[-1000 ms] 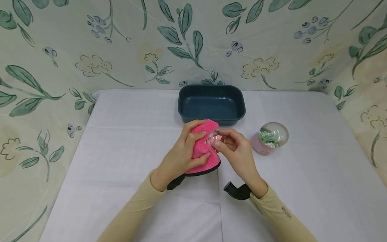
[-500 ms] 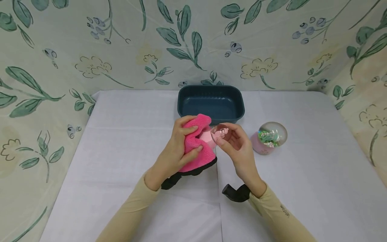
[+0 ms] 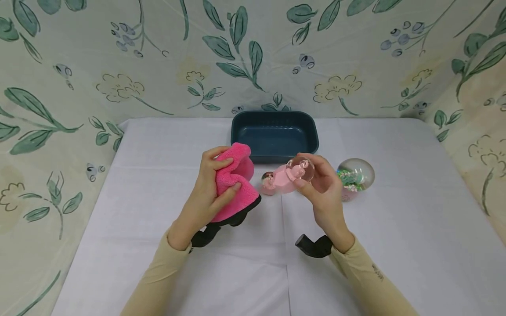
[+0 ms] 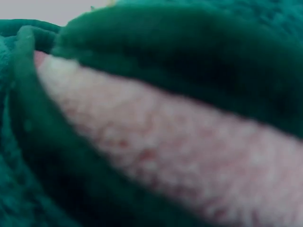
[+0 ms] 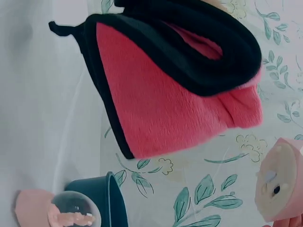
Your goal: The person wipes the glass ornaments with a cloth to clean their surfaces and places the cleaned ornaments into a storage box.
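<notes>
- Left hand [image 3: 205, 188]: fingers curled round the bunched pink cloth [image 3: 237, 184], firm hold. Left wrist view is blurred close-up fabric, so it adds little.
- Right hand [image 3: 328, 188]: thumb and fingers closed round the dome end of the held globe [image 3: 285, 177]. Globe is up off the table, tipped on its side, base toward the cloth but apart from it; right wrist view shows the underside.
- Progress, as judged: partway. Done: cloth and held globe are separate, 1 per hand. Left: neither is set down. Can't tell from these views whether the 2 standing globes have been handled.
- Next out: small globe [image 3: 268, 183], upright on the table, just beyond the held globe's base in the head view and near the tray. Green-filled globe [image 3: 357, 173] stands just right of the right hand, its base partly hidden.
- Beyond: dark blue tray [image 3: 272, 153] toward the back edge of the white table cover [image 3: 166, 149]; floral backdrop [image 3: 269, 44] behind.
- Count: 2 hands, 1 cloth, 3 globes (1 held, 2 standing), 1 tray, 2 black wrist pieces [image 3: 314, 246], 1 at each wrist.
</notes>
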`<state>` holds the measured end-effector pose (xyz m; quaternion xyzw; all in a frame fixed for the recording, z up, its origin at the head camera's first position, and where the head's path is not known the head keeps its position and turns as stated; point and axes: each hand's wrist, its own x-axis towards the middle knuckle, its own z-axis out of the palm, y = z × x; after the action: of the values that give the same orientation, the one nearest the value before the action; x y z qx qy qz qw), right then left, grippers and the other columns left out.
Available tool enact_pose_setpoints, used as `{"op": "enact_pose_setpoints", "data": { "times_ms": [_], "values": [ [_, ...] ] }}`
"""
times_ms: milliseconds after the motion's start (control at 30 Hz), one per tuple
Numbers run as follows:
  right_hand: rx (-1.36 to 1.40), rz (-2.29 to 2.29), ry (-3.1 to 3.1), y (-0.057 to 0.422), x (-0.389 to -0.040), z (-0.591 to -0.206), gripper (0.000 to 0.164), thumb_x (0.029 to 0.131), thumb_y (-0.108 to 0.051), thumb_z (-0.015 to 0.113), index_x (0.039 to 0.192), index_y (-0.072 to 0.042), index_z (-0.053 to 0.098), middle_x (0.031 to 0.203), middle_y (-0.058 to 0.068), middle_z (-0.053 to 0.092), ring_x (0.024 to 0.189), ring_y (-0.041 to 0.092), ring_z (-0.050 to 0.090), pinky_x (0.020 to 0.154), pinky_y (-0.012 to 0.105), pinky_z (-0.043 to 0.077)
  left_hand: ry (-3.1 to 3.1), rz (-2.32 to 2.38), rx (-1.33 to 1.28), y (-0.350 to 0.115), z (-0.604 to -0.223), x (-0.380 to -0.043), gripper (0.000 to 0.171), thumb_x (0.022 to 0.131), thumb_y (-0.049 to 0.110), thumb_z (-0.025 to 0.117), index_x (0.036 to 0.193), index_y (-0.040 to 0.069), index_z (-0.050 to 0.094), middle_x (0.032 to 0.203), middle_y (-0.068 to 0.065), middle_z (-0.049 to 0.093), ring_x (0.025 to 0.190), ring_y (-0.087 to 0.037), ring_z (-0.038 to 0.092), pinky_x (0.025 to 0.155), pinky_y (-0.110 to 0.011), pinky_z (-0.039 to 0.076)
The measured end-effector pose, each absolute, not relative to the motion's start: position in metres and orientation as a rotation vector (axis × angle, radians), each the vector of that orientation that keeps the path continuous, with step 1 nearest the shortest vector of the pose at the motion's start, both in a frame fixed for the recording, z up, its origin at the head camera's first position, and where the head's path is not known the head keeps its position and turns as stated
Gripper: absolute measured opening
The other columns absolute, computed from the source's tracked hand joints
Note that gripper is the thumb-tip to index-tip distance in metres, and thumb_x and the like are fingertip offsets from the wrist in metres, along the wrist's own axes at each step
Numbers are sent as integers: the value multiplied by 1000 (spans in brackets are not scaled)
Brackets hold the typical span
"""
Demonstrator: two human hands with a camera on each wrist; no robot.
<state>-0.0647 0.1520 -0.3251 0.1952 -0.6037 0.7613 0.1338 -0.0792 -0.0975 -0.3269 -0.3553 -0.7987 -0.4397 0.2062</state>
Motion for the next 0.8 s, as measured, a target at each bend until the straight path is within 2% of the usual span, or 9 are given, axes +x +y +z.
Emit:
{"op": "enact_pose_setpoints", "data": {
  "times_ms": [167,300,367,567,800],
  "values": [
    [563,2173,-1759,156,-76,-325,41,84,-2,65,124,4,57,112,16,59,109,31,53,95,31,44,-2255,-1212,-939,-113,-327,-77,48,90,22,60,125,0,36,139,-19,34,129,-27,35,86,-39,52],
    [520,2123,-1835,158,-87,-322,42,84,1,65,125,5,57,114,15,60,111,30,53,100,33,40,-2259,-1226,-892,-123,-329,-75,49,85,11,63,124,-1,37,140,-18,34,129,-28,35,90,-30,49],
    [497,2075,-1894,159,-94,-320,42,84,2,65,125,4,56,116,14,60,112,29,53,103,33,38,-2255,-1239,-872,-127,-331,-74,47,86,11,62,124,-2,37,140,-19,35,129,-28,35,92,-25,46],
    [456,2010,-1988,155,-123,-306,42,85,-7,68,125,1,58,119,11,59,107,25,54,98,31,40,-2263,-1243,-843,-134,-336,-70,47,94,30,55,124,-3,38,138,-21,35,129,-29,35,94,-21,43],
    [435,2005,-2010,141,-163,-297,44,84,-10,70,125,-1,59,120,12,60,104,22,55,92,29,44,-2281,-1251,-828,-137,-340,-67,44,92,21,59,124,-2,39,138,-19,35,128,-30,35,94,-22,43]
  ]
}}
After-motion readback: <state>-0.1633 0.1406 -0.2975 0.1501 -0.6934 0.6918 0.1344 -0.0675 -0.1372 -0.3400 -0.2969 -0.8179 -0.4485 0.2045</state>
